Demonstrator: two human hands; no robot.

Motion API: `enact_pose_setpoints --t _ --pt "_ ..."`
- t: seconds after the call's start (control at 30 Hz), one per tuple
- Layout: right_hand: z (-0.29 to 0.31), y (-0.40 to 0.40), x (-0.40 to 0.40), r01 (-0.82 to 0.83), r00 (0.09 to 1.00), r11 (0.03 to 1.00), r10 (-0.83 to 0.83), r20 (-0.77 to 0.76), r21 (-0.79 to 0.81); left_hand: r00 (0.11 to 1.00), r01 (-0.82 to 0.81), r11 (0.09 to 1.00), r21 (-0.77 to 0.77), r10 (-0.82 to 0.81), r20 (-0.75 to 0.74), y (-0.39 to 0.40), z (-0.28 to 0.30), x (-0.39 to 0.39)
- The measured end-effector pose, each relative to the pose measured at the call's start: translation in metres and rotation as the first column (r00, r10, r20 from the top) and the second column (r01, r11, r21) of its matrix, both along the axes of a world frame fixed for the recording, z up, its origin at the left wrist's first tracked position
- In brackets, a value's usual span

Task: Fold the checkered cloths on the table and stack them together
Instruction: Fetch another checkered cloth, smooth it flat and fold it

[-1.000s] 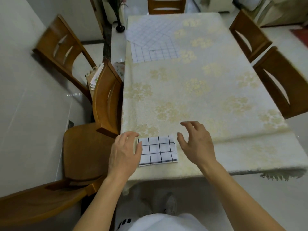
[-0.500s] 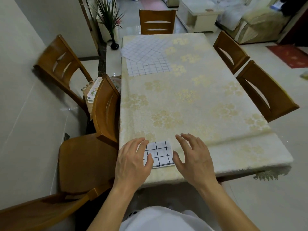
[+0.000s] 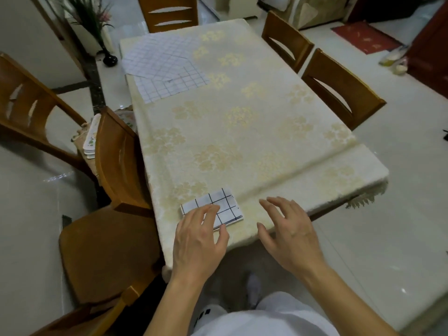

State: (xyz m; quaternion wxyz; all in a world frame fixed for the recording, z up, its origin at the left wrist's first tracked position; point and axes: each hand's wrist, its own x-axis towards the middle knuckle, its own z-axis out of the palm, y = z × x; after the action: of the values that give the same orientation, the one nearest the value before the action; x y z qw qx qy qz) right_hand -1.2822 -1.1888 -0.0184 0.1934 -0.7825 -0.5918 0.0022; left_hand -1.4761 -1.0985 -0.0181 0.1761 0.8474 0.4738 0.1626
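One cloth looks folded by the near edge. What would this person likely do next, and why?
Probably reach to the far end for an unfolded cloth. The folded cloth lies finished at the near edge under the left hand, the right hand hovers free, and the flat checkered cloths there are still unfolded.

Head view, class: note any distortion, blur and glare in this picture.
Head view: wide-angle bending bows the table edges and splays the chairs; the far cloths and plant look soft; the folded cloth by the left hand is sharper; the glossy floor shows pale glare streaks; light is dim and even.
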Motion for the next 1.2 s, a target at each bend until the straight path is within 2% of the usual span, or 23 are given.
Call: enact_pose_setpoints --t 0.3,0.53,0.8,1.2 --pt "0.0 -0.046 0.035 0.193 0.979 0.981 -0.194 -0.059 -0.024 0.98 0.198 0.98 0.025 -0.199 0.014 -0.007 -0.005 0.053" --pt "-0.002 -0.093 0.086 0.348 0.933 0.937 -0.349 -0.09 -0.025 0.933 0.36 0.93 0.071 -0.359 -0.016 -0.025 0.0 0.127" --pt "-0.007 -0.16 0.18 0.488 0.862 0.872 -0.49 -0.133 -0.051 0.863 0.506 0.861 0.056 -0.506 -0.019 -0.065 0.001 0.249" --pt "-0.012 -0.257 0.341 0.642 0.762 0.766 -0.641 -0.09 -0.018 0.75 0.66 0.751 0.013 -0.658 -0.065 -0.146 0.002 0.445"
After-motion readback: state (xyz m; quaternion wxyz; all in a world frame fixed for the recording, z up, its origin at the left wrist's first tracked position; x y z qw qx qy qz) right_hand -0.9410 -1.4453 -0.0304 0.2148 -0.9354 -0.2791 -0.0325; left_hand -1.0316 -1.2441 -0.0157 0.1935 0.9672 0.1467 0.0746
